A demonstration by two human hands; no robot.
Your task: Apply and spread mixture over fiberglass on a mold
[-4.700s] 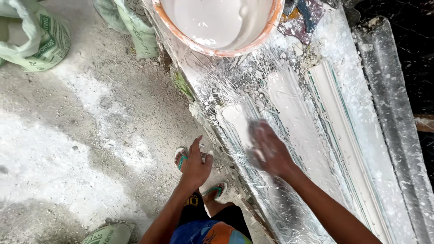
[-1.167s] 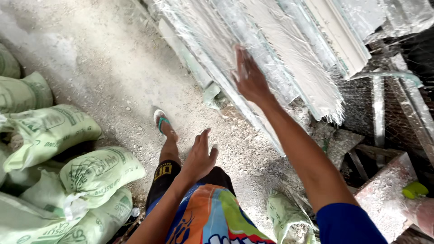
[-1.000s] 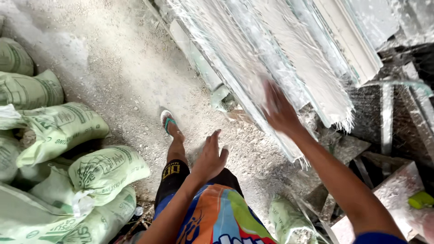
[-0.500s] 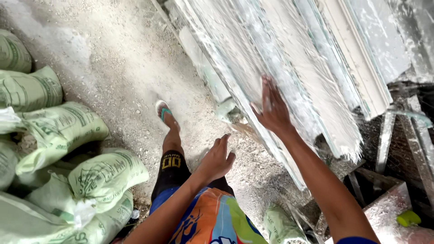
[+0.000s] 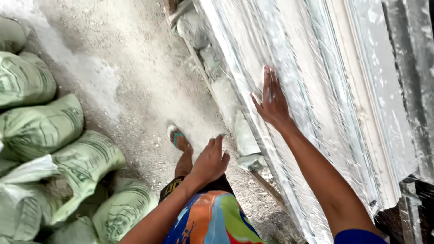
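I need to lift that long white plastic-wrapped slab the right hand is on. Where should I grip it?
Probably along the near long edge of the slab, from the floor side beside the right hand: its face is broad, flat and slick, and only that edge overhangs its supports.

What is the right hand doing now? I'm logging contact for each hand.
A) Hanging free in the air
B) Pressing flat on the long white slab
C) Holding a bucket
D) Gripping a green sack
B: the right hand lies palm down, fingers stretched, on the long white slab.
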